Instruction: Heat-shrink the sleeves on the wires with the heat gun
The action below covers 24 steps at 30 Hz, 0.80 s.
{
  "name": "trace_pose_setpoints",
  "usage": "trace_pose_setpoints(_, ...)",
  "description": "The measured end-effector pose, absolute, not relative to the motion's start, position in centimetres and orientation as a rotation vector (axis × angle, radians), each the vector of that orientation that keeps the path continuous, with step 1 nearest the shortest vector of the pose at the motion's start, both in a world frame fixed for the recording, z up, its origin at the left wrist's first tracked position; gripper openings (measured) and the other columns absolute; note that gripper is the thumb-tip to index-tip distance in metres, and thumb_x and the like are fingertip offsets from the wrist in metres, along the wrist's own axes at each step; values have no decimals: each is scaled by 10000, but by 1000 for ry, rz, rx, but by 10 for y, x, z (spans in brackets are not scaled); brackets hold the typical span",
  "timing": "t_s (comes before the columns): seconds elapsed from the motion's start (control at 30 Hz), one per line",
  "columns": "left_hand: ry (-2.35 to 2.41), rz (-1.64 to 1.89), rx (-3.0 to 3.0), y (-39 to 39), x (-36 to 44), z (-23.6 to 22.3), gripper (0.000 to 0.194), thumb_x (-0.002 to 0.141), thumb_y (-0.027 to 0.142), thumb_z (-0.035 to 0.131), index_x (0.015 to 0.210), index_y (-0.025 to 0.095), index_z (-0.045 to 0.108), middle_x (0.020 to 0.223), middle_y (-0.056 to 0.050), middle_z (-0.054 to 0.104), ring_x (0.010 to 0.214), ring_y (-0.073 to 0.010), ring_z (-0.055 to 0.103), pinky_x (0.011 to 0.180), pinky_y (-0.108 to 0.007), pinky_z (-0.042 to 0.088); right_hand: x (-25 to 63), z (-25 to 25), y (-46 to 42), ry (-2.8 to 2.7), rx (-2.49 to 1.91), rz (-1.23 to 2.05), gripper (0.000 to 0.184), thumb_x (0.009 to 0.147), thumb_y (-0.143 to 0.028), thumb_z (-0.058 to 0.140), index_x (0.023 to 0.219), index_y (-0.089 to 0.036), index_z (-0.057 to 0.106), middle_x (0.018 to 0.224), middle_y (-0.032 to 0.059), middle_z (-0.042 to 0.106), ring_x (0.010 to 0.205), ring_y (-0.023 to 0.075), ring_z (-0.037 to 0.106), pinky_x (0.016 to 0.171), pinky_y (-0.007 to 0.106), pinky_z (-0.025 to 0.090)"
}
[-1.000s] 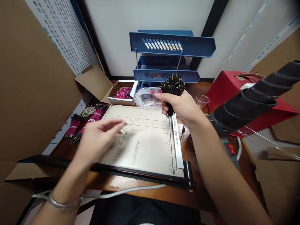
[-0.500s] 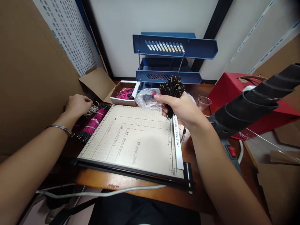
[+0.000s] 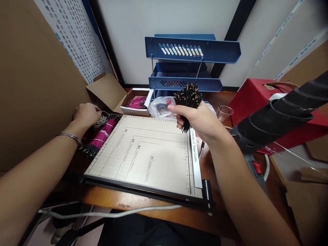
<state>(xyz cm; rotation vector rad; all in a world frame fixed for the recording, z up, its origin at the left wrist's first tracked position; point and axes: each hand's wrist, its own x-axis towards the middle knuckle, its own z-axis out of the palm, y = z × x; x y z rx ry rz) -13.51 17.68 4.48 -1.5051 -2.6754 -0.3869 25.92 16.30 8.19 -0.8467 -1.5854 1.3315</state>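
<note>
My right hand (image 3: 198, 116) is wrapped round a thick bundle of thin black wires (image 3: 188, 97) with gold-coloured tips, held above the far right part of the paper cutter (image 3: 161, 153). At the far left, my left hand (image 3: 87, 114) has its thumb and fingers together at a small heap of whitish rubber bands (image 3: 101, 120). A pale loop shows by its fingertips. Just beside it lies a bundle of magenta wires (image 3: 101, 138) with black ends, tied by white bands, along the cutter's left edge.
Behind the cutter stand an open cardboard box (image 3: 137, 102) of magenta wires, a plastic bag (image 3: 160, 107) and blue letter trays (image 3: 192, 49). On the right are a clear cup (image 3: 225, 112), a black hose (image 3: 276, 116) and a red box (image 3: 253, 94). A cable (image 3: 115, 214) runs along the front.
The view has shifted slightly. Both hands stay nearly in place; my left forearm and its bracelet have moved a little to the right. The right hand keeps the black bundle.
</note>
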Motion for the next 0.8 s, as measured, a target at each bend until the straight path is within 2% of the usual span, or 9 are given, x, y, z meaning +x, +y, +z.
trace_pose_setpoints(0.2,-2719,-381,-1499,184,-142,35,252,626,312,721,834,180,775,654,-36,498,973,-332,628,901,-497,495,260,82,162,-1607,-862,1319,257,841,-315,733,705,-203,545,576,-24,494,515,107,478,538,288,394)
trace_pose_setpoints(0.37,-2721,-409,-1501,179,-144,35,242,642,353,722,822,196,768,570,-3,371,934,-308,606,938,-521,489,259,81,163,-1621,-874,1317,304,836,-335,737,673,-208,514,577,-21,498,520,116,490,542,295,401)
trace_pose_setpoints(0.5,-2711,-414,-1507,178,-144,42,277,686,376,708,893,206,777,546,5,418,880,-285,597,907,-479,498,257,80,163,-1601,-871,1328,247,823,-315,741,723,-208,541,575,-32,508,510,113,487,525,287,394)
trace_pose_setpoints(0.67,-2724,-404,-1507,179,-145,39,238,670,369,727,837,204,766,571,6,511,833,-238,589,845,-376,486,257,81,161,-1619,-860,1327,269,830,-314,732,696,-210,523,548,-38,502,505,109,480,523,282,393)
trace_pose_setpoints(0.8,-2700,-418,-1520,177,-144,32,256,676,452,717,767,214,740,560,-8,487,911,-280,628,872,-420,485,258,82,161,-1641,-858,1316,330,849,-312,712,633,-210,485,541,-31,499,507,106,483,538,283,398)
